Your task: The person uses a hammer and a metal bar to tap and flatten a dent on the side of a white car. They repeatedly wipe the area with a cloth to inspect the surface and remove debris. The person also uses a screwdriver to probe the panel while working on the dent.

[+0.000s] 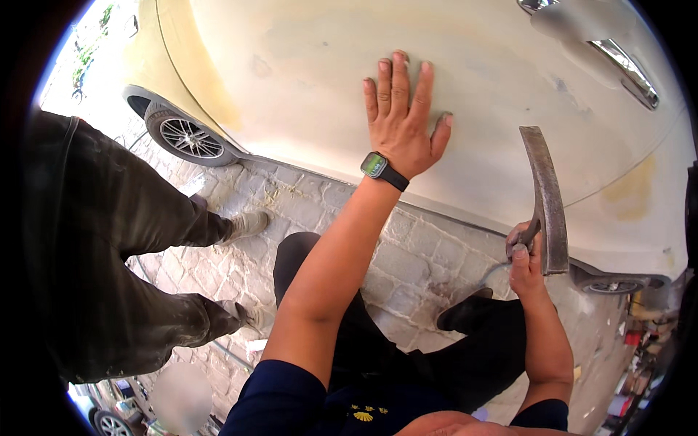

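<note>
My left hand (401, 123) lies flat with its fingers spread on the pale side panel (298, 94) of a car, a dark watch (383, 171) on its wrist. The panel is dull and cream-coloured, with a few greyish marks. Low on the right, my right hand (525, 261) is closed round the handle of a hammer (550, 200). Its long, slightly curved metal head stands upright in front of the panel, apparently apart from it. Most of the handle is hidden by my fingers and the head.
At my left stands another person in dark dusty trousers (109, 218). A car wheel (190, 138) shows beyond them, another wheel (613, 285) at the right. Stone paving (400, 261) lies below, with a thin hose (233, 356) across it. Assorted clutter (632, 363) lines the right edge.
</note>
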Demonstrator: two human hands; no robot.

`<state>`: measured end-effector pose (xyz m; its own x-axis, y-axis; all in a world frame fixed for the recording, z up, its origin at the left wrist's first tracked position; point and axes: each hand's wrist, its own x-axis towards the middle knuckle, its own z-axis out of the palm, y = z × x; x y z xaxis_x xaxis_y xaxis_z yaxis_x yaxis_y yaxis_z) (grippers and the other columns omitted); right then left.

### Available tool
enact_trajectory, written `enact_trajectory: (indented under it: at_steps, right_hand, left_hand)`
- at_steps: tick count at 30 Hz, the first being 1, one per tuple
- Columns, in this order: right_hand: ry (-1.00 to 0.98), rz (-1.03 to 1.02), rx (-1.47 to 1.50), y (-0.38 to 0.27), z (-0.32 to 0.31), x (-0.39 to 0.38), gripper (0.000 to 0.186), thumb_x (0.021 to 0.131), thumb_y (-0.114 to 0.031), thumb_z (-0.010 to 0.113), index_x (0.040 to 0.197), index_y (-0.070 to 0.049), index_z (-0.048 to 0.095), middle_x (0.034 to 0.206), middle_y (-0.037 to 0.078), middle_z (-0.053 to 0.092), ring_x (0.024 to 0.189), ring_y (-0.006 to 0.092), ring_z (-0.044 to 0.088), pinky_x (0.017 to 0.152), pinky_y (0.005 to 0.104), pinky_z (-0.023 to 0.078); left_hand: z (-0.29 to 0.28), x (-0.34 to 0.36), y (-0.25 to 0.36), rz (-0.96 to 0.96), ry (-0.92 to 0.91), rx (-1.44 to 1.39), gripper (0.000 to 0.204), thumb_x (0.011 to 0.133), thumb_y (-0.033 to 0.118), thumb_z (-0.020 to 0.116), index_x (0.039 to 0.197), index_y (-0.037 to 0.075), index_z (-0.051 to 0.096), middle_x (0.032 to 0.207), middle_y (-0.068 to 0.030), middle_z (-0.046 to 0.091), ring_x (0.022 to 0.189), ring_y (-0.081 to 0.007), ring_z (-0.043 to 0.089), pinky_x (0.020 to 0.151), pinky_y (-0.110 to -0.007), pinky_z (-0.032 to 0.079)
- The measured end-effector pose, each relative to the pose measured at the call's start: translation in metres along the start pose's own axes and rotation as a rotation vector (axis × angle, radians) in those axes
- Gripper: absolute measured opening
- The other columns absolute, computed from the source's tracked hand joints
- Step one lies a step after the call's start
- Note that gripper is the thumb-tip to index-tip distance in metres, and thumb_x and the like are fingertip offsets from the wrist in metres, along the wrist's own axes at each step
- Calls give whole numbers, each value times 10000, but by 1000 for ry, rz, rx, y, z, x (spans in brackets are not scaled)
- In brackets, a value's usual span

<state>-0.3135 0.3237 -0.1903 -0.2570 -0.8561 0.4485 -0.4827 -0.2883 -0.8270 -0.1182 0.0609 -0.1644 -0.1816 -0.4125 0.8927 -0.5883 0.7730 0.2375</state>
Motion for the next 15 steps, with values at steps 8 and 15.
enact_trajectory:
  at_steps: [8,15]
  right_hand:
    - [-446,-151,-205,-40,52,53,353,903,-240,708,1123,5,580,700,69,550,574,186,517,577,306,435]
    - [-458,-357,-455,-69,103,106,355,851,-222,769,1073,-25,575,634,96,519,514,291,514,528,370,427]
  left_hand:
    - [-16,8,-71,-232,209,-33,849,977,424,514,1639,-3,196,1685,-314,147,1573,-486,102,1246,-601,53]
    - [-12,22,-82,-358,310,-71,985,908,474,609,1635,-23,169,1695,-304,112,1585,-468,50,1248,-604,-5]
